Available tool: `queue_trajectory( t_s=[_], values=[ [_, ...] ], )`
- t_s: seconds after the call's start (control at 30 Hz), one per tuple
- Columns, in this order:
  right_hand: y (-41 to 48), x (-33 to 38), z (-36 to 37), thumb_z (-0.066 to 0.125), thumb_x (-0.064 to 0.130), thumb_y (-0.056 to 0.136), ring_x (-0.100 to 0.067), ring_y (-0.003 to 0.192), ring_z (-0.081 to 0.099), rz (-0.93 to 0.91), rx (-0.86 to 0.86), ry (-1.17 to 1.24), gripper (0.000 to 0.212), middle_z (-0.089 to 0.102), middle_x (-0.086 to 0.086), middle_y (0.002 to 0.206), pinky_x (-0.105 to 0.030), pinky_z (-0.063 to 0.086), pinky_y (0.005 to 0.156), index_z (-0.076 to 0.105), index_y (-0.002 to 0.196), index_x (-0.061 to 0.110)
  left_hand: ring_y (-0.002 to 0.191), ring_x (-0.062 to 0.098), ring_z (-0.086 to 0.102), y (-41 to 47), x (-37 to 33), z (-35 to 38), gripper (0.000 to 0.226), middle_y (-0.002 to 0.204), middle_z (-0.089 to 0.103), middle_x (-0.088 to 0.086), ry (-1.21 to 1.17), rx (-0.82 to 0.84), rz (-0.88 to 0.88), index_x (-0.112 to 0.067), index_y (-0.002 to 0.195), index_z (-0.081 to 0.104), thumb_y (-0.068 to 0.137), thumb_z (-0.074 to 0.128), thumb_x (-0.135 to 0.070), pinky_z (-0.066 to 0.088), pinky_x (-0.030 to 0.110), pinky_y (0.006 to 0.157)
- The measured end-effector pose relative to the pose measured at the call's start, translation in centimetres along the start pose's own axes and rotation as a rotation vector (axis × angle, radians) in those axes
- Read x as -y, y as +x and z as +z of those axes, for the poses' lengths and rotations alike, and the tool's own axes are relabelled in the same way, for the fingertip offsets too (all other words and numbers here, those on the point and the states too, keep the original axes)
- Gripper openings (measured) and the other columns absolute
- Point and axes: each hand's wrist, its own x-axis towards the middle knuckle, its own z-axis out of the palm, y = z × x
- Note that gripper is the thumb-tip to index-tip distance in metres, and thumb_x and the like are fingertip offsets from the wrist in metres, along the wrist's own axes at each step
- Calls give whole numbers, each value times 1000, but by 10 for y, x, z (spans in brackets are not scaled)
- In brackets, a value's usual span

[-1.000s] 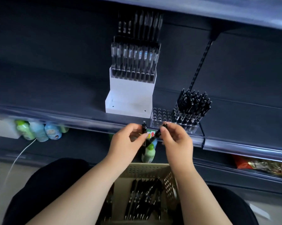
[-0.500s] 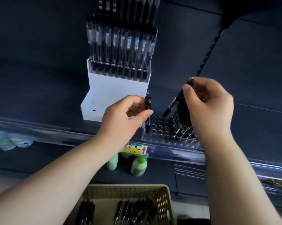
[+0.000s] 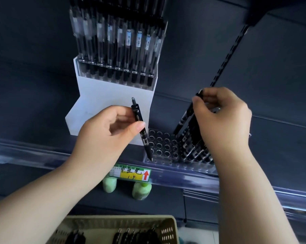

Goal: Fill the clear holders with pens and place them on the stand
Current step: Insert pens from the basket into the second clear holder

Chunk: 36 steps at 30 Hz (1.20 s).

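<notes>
The left hand [image 3: 110,132] pinches a pen [image 3: 137,114], tip at the corner of the clear holder [image 3: 163,147]; the right hand [image 3: 222,118] pinches a second pen [image 3: 184,117]. Best to straighten each over an empty hole before letting go.

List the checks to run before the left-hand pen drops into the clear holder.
1. Left hand grips the left pen: ok.
2. Left pen's tip points down: ok.
3. Tip lined up with a hole in the clear holder: cannot tell.
4. Empty holes free on the holder's left side: ok.
5. Right hand, holding the right pen, is off those empty holes: ok.
</notes>
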Motion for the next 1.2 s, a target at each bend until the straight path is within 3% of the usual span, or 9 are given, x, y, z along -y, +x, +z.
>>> queue_trajectory(
  t_s=[0.1, 0.27, 0.37, 0.43, 0.53, 0.63, 0.83, 1.07, 1.2],
  values=[
    [0, 1, 2, 64, 26, 83, -16, 88, 60, 5, 8, -23, 7, 51, 30, 68, -41, 49, 84, 61, 88, 30, 82, -8, 64, -5, -2, 1, 20, 86, 70, -24, -13, 0, -1, -37, 85, 64, 68, 65, -47, 44, 1, 70],
    [0, 0, 5, 62, 23, 83, -21, 93, 60, -7, 68, -140, 22, 47, 29, 69, -47, 45, 89, 59, 105, 21, 80, -8, 65, -8, -2, 1, 13, 84, 70, -24, -35, -7, -5, -35, 82, 65, 76, 72, -26, 44, 1, 68],
    [-2, -3, 6, 63, 22, 83, -23, 93, 57, -59, 33, -244, 23, 61, 17, 79, -41, 41, 88, 59, 106, 19, 80, -7, 65, -8, -2, 1, 12, 84, 70, -23, -40, -12, -10, -34, 83, 65, 75, 72, -27, 44, 1, 68],
    [-3, -5, 6, 63, 25, 84, -22, 93, 55, -74, 30, -314, 22, 68, 10, 88, -33, 30, 81, 61, 105, 21, 79, -8, 65, -8, -2, 1, 13, 84, 70, -23, -48, -18, -10, -34, 82, 65, 74, 72, -27, 44, 1, 68],
    [-4, -7, 7, 63, 28, 84, -23, 95, 53, -89, 29, -398, 24, 70, 9, 89, -29, 16, 73, 61, 107, 23, 79, -8, 65, -7, -2, 1, 14, 83, 70, -24, -58, -23, -14, -33, 82, 65, 75, 73, -24, 44, 0, 68],
    [-6, -6, 9, 66, 26, 82, -24, 95, 54, -113, 7, -410, 30, 70, 9, 86, -27, 12, 70, 60, 111, 21, 79, -8, 65, -7, -1, 3, 14, 83, 70, -24, -53, -21, -24, -34, 82, 65, 74, 73, -26, 44, 0, 67],
    [-9, -5, 11, 67, 19, 79, -29, 85, 57, -156, -4, -458, 12, 70, 1, 76, -28, 10, 69, 69, 91, 20, 79, -10, 64, -8, -2, 1, 14, 83, 69, -27, -25, -20, -16, -37, 80, 63, 73, 73, -29, 43, -1, 66],
    [-11, -5, 7, 60, 14, 82, -30, 87, 58, -197, 30, -454, 19, 69, 1, 72, -32, 17, 72, 70, 97, 19, 79, -10, 63, -7, -1, 2, 15, 82, 68, -27, -20, -18, -11, -37, 79, 63, 73, 73, -28, 43, 0, 66],
    [-14, -4, 4, 49, 16, 81, -27, 88, 58, -215, 53, -455, 26, 70, 3, 74, -32, 18, 74, 73, 90, 23, 79, -9, 64, -6, 1, 4, 13, 82, 69, -26, -20, -21, -11, -36, 80, 64, 72, 73, -30, 43, 0, 67]
  ],
)
